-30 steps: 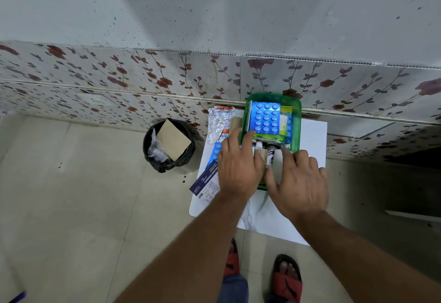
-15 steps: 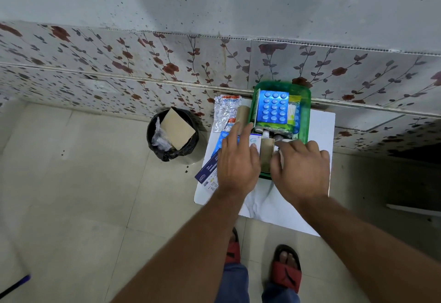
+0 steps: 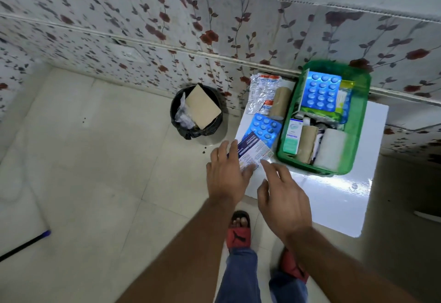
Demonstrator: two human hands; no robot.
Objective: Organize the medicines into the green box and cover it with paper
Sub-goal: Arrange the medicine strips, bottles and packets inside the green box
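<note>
The green box (image 3: pixel 358 121) stands right of centre on the counter (image 3: pixel 334 195), half filled. My left hand (image 3: pixel 226 174) and right hand (image 3: pixel 284 195), both grips apart and empty, reach the leaflet (image 3: pixel 253 152) to pack it next.

A translucent green plastic box (image 3: pixel 358 121) stands on a glossy white worktop (image 3: pixel 334 197) against a wall of floral-patterned tiles (image 3: pixel 167 28). Inside it lie a blue blister pack of round tablets (image 3: pixel 321 92), a white and green carton (image 3: pixel 293 137), a tan bandage roll (image 3: pixel 306 143) and a white gauze roll (image 3: pixel 330 147). Left of the box, on the worktop, are crumpled silver blister strips (image 3: pixel 261 94), a second tan roll (image 3: pixel 280 103), another blue blister pack (image 3: pixel 266 128) and a printed leaflet (image 3: pixel 253 152). The left hand (image 3: pixel 226 174), fingers spread, touches the leaflet's near edge; the right hand (image 3: pixel 284 195) hovers open just beside it. A black-lined bin (image 3: pixel 195 112) holding brown cardboard (image 3: pixel 202 107) sits on the pale tiled floor (image 3: pixel 95 159).
</note>
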